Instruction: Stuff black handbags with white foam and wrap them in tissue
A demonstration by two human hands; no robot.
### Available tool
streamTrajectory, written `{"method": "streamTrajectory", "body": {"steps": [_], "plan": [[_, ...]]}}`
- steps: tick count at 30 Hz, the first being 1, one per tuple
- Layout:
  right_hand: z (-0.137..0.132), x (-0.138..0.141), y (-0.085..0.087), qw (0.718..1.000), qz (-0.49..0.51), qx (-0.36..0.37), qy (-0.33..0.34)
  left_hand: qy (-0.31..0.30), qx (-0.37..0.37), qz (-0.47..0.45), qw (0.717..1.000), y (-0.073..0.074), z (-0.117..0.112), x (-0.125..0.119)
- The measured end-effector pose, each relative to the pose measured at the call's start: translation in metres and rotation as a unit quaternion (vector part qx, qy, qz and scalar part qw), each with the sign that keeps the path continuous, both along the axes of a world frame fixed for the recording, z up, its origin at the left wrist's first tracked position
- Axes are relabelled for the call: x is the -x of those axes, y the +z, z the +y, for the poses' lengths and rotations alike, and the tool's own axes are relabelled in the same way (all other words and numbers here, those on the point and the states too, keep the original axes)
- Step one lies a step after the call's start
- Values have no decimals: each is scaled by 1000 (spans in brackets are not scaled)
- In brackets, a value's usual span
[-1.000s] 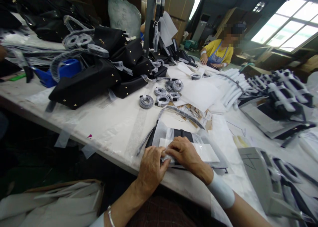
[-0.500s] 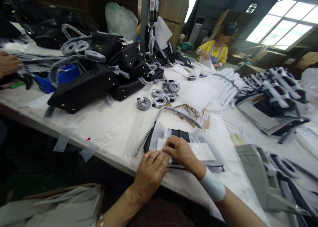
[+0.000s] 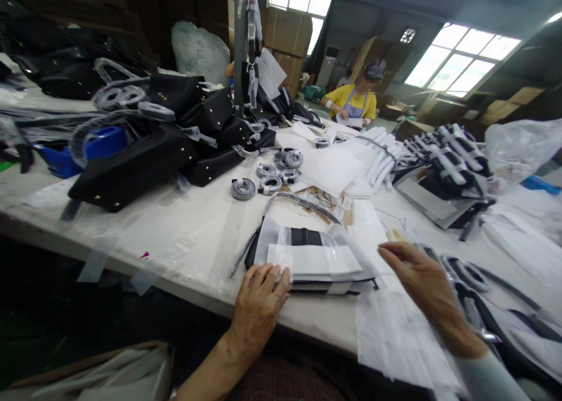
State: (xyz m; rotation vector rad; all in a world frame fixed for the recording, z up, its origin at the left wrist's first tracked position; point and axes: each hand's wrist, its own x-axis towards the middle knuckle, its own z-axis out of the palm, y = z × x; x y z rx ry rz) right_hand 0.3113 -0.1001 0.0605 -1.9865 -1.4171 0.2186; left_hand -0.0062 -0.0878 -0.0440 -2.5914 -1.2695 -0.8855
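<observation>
A flat black item wrapped in clear plastic with a white paper band (image 3: 312, 260) lies on the white table (image 3: 197, 231) in front of me. My left hand (image 3: 259, 304) rests flat on its near left corner, fingers stretched out. My right hand (image 3: 421, 275) hovers to the right of the wrapped item, off it, fingers loosely extended and holding nothing. A grey tape dispenser (image 3: 461, 278) sits just beyond my right hand.
Black handbags (image 3: 144, 149) are piled at the left. Grey coiled straps (image 3: 263, 181) lie mid-table by white paper sheets (image 3: 329, 167). Wrapped black items (image 3: 448, 161) are stacked at the right. A person in yellow (image 3: 353, 102) works at the far end.
My right hand has lifted off the wrapped item and swung right toward the dispenser. My left hand stays on the item's near corner, now flat. The view has shifted left and up.
</observation>
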Motion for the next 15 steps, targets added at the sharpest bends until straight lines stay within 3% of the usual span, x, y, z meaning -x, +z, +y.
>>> {"method": "streamTrajectory", "body": {"steps": [4, 7, 11, 15], "plan": [[-54, -96, -2, 981, -61, 71, -171, -6, -18, -3, 1000, 2, 1, 1], [-89, -140, -17, 970, -71, 103, -206, -10, -56, -2, 998, 0, 3, 2], [-113, -157, -38, 971, 73, 156, -165, -24, -100, 6, 995, -3, 9, 3], [-122, -152, -47, 960, 211, 101, -151, -29, -111, 14, 993, -4, 11, 4]]}}
